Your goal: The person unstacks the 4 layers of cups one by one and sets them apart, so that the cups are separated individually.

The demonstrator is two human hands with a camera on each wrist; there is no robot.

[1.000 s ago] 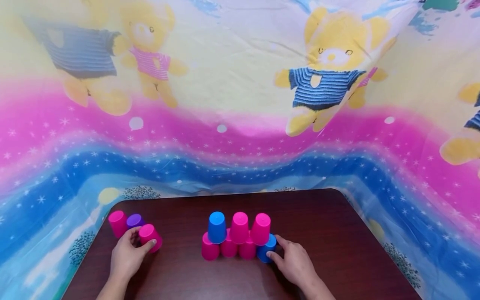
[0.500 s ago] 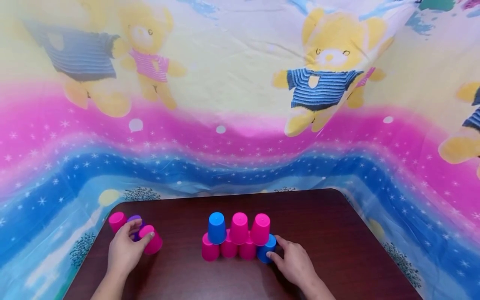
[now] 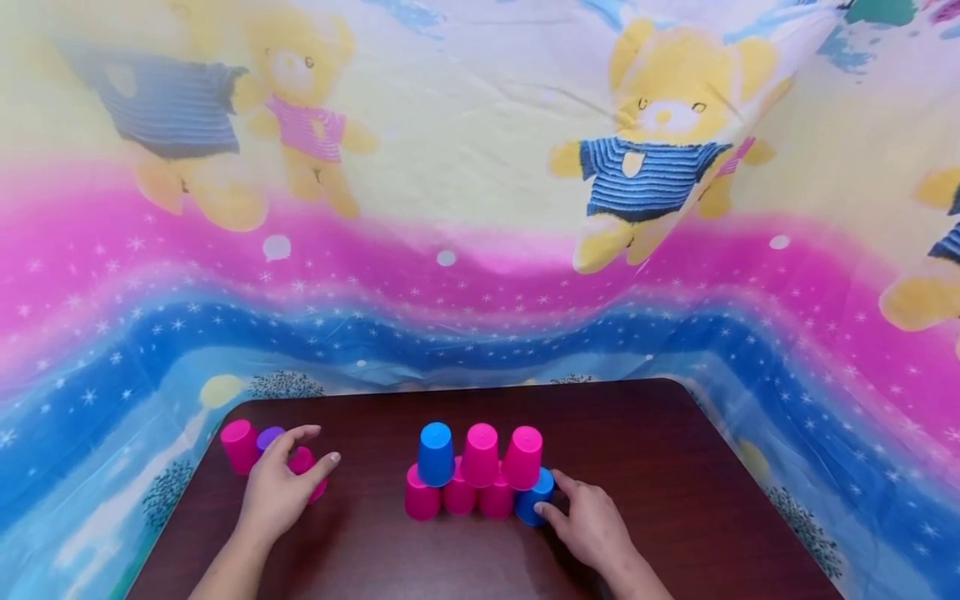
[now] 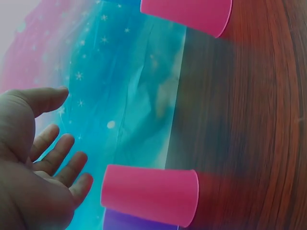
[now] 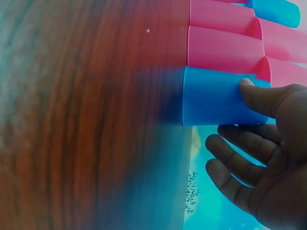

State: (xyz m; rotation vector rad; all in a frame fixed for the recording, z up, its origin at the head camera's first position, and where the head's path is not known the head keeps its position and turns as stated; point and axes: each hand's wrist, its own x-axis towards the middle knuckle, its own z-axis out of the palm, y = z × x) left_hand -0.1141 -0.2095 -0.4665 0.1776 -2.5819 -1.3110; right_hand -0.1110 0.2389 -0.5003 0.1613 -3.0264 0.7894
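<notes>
My left hand (image 3: 272, 492) hovers at the left of the table, thumb and fingers spread and nothing between them. Partly hidden behind it is a pink cup (image 3: 302, 460). A purple cup (image 3: 270, 438) and a second pink cup (image 3: 240, 447) stand just beyond. In the left wrist view, a gap separates the fingers from the nearer pink cup (image 4: 148, 195). My right hand (image 3: 592, 525) pinches the blue cup (image 3: 529, 505) at the right end of a bottom row, its thumb on the near side. Pink cups (image 3: 422, 493) make up the rest of that row, all upside down.
On the row sits a second layer: a blue cup (image 3: 436, 454) at left, then two pink cups (image 3: 481, 454). The dark brown table (image 3: 375, 550) meets a printed cloth (image 3: 480, 317) along its back and sides.
My left hand has moved right and slightly up over the near pink cup, its fingers spreading wider. The right hand and the stacked cups have stayed in place.
</notes>
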